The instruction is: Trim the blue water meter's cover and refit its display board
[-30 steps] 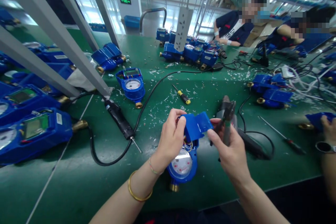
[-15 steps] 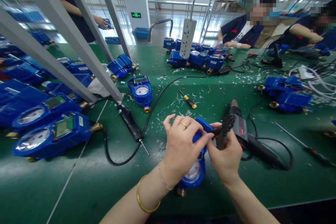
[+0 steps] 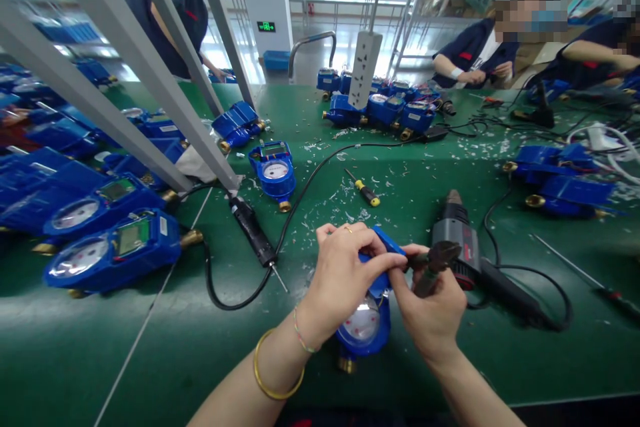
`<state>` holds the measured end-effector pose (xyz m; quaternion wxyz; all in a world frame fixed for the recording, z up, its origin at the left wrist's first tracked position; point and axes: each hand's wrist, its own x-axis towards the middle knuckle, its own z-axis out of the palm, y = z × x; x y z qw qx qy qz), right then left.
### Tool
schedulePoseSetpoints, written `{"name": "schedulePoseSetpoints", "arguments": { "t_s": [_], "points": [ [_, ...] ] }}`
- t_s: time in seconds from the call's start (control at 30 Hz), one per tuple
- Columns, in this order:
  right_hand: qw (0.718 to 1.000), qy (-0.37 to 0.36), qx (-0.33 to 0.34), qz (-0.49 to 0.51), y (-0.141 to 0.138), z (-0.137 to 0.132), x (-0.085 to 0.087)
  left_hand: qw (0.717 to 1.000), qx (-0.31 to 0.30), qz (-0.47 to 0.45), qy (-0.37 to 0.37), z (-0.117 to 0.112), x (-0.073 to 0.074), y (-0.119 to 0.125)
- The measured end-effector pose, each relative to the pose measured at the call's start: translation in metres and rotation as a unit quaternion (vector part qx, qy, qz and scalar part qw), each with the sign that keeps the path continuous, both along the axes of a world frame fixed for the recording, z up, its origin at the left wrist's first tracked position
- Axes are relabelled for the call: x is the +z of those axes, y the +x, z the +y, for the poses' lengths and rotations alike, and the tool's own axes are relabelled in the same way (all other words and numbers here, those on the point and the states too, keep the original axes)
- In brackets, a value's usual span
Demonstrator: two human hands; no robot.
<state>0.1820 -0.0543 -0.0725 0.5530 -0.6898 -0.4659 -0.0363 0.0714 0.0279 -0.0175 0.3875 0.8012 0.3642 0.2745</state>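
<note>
Green felt-like table [image 3: 150,353], matte and littered with pale plastic shavings, under slanting grey metal struts [image 3: 125,73] in a bright workshop. Stood near the front edge: round blue plastic water meter [image 3: 364,327] with a glossy white dial face, a brass threaded stub at its lower end and a hinged blue lid tipped up. Left hand [image 3: 345,273], gold bangle and thin beaded band at the wrist and a ring on one finger, curled over the meter's upper housing, fingers closed on the lid and thumb pressed toward the other hand. Right hand [image 3: 433,310] wrapped shut around the dark-handled cutting pliers [image 3: 433,267], forefinger and thumb also pinching at the lid edge, metal jaws pointing up and right. Lay just behind the pliers: black heat gun with a red label [image 3: 457,240], its thick cable looping off to the right. Lay farther back: small yellow-and-black screwdriver [image 3: 365,190], another open blue meter [image 3: 274,173], and a black soldering-type probe on a glossy black cord [image 3: 253,230]. Ranked at the left: rows of blue meters with grey display windows [image 3: 115,247]. Hung above the far cluster: white power strip [image 3: 365,70]. Sat across the table: co-workers in dark blue sleeves [image 3: 470,53].
</note>
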Motion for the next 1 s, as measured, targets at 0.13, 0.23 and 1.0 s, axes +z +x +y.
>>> {"name": "schedulePoseSetpoints", "arguments": {
  "t_s": [0.13, 0.23, 1.0],
  "points": [
    [1.000, -0.004, 0.001, 0.019, 0.000, 0.000, -0.002, 1.000, -0.003, 0.008, -0.002, -0.001, 0.002, -0.001],
    [1.000, -0.013, -0.006, 0.018, 0.000, -0.001, -0.001, 0.999, 0.017, 0.009, 0.034, -0.007, 0.002, 0.000],
    [1.000, -0.018, -0.006, -0.017, -0.004, -0.004, -0.002, 0.972, 0.035, 0.152, 0.177, -0.032, 0.011, 0.005]
  ]
}}
